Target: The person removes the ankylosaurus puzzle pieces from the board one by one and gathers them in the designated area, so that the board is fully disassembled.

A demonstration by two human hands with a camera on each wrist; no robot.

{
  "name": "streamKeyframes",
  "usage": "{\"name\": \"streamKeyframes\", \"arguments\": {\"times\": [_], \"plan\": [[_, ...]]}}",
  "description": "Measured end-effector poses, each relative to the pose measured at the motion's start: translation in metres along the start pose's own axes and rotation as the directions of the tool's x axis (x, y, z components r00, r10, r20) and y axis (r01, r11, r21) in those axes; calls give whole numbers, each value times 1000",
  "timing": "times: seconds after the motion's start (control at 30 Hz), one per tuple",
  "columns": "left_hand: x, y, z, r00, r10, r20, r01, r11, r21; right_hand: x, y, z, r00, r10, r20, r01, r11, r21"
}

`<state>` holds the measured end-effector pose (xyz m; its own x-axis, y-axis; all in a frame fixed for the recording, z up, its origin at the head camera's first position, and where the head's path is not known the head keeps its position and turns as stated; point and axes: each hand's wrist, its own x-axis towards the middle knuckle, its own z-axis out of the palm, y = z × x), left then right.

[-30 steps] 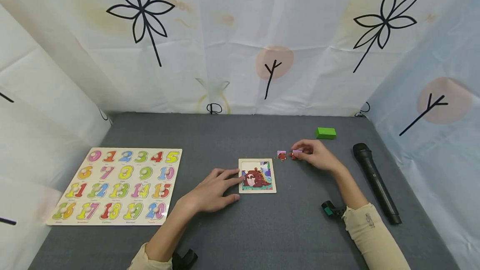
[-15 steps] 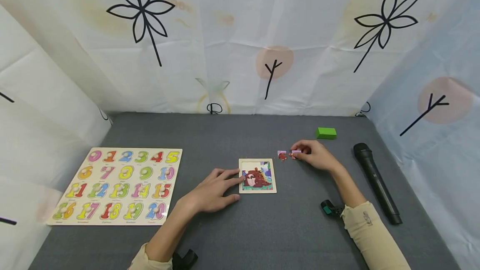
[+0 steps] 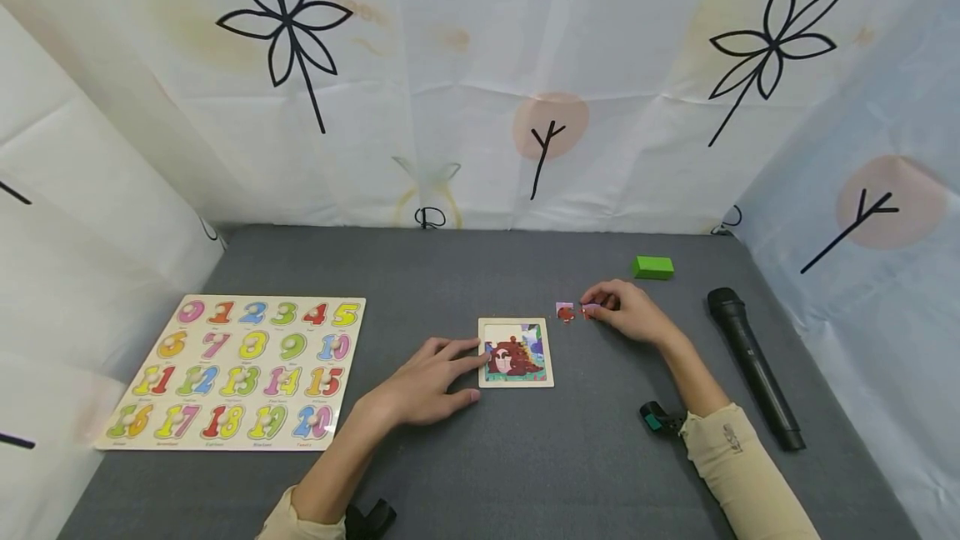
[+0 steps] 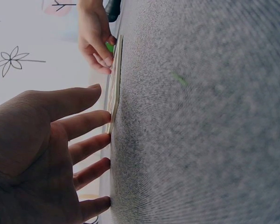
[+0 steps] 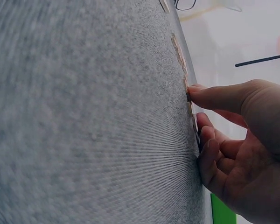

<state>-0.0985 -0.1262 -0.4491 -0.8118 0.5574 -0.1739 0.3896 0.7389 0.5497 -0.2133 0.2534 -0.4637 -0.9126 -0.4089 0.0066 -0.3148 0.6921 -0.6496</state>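
A small framed jigsaw puzzle (image 3: 515, 382) lies on the grey table, its picture of red hair and a face partly filled and its upper left bare. My left hand (image 3: 427, 382) rests beside it, fingers extended, with fingertips touching the frame's left edge. To the puzzle's upper right lies a loose red-and-pink puzzle piece (image 3: 565, 312). Just right of that piece, my right hand (image 3: 628, 311) pinches another puzzle piece (image 3: 586, 312) between thumb and fingers, low at the tabletop. The fingers cover much of it. In the right wrist view, the thumb (image 5: 219, 97) presses on the piece's edge.
A number board (image 3: 247, 373) with colourful numerals lies at the left. Behind the right hand sits a green block (image 3: 653, 267). A black microphone (image 3: 753, 369) lies along the right side. White printed cloth (image 3: 465, 48) walls in the table at the back and sides.
The piece under my right hand has shifted slightly left and shows less between the fingers. My left hand and the framed puzzle hold still.
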Motion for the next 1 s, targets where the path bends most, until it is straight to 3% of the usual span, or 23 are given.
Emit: {"name": "streamKeyframes", "arguments": {"times": [0.7,1.0], "plan": [[1,0,1,1000,1,3,-1,1000,1,-8,-8,-1,997,-15,-71,23,994,107],[1,-1,0,1000,9,10,-9,1000,-9,-6,-21,6,998,-41,-40,46,988,144]]}}
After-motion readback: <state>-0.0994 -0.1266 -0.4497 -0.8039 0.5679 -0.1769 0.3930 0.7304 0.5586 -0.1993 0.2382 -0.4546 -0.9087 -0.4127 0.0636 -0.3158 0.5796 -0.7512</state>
